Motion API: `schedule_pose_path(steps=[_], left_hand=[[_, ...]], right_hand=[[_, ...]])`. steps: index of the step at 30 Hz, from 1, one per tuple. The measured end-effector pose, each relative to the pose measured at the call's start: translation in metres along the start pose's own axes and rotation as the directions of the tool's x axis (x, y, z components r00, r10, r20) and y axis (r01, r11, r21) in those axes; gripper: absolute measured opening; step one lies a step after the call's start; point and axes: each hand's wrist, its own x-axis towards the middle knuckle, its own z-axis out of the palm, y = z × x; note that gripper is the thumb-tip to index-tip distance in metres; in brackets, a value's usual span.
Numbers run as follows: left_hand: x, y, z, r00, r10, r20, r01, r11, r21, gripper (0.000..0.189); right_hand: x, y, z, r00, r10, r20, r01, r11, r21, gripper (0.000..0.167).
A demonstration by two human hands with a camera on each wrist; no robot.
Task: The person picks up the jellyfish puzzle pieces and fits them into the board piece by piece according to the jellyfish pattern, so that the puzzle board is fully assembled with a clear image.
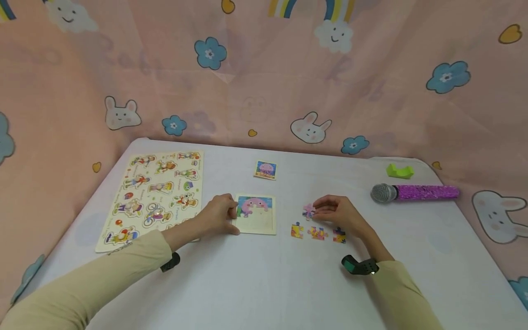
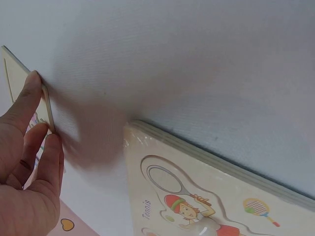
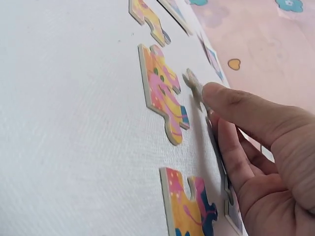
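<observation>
The left hand [image 1: 219, 214] grips the left edge of a square puzzle board [image 1: 256, 226], thumb low and fingers higher along it. A partly assembled pink cartoon picture fills the board's upper part; bare wood shows below. In the left wrist view, the thumb and fingers [image 2: 32, 91] press on the board's rim. To the right, the right hand [image 1: 339, 212] pinches a pink jigsaw piece [image 1: 308, 211], tilted up from the cloth in the right wrist view. Below it lie a yellow piece [image 1: 297, 230], a pink-and-yellow piece [image 1: 317, 233] and a yellow-and-blue piece [image 1: 339, 235].
A large peg board [image 1: 173, 187] with sports figures lies at the left. Behind the puzzle board sits a small picture tile [image 1: 266, 170]. A purple microphone [image 1: 425, 193] and a green curved block [image 1: 400, 171] lie at the right. Patterned pink cloth [image 1: 247, 91] rises behind the table.
</observation>
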Motion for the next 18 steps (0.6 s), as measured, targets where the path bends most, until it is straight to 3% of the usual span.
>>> schedule_pose_path(steps=[10, 18], left_hand=[[0.000, 0.003, -0.002, 1.000, 0.001, 0.000, -0.001, 1.000, -0.003, 0.035], [-0.001, 0.001, -0.001, 1.000, -0.007, -0.002, 0.007, 1.000, -0.022, 0.035]], right_hand=[[0.000, -0.010, 0.008, 0.997, -0.016, -0.073, 0.002, 0.981, -0.196, 0.030], [-0.002, -0.010, 0.013, 0.992, -0.053, -0.114, 0.021, 0.964, -0.266, 0.027]])
